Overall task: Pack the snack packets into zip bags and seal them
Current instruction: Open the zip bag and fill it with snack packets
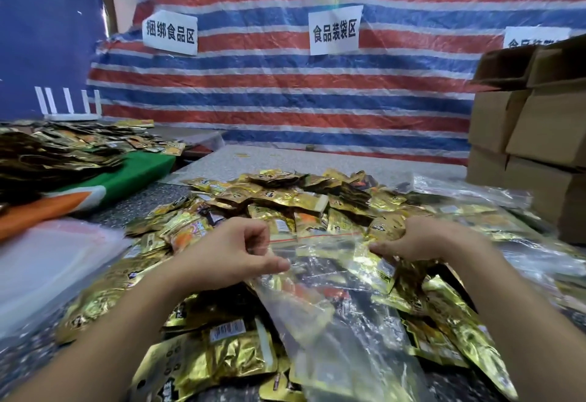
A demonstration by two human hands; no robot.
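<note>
The left hand [236,254] pinches the bag [320,278] mouth open so the right hand [412,243], gripping packets [385,227], can feed them in.

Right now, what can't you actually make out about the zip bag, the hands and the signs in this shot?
- Right hand: fingertips buried in gold packets; its grip cannot be told.
- Zip bag: clear film with glare, so whether the red seal line is closed is unreadable, and so is the count inside.
- Third wall sign: lower part hidden by cardboard boxes.
- Packet print: too blurred to read.
- Left hand pinches the bag's edge.
</note>
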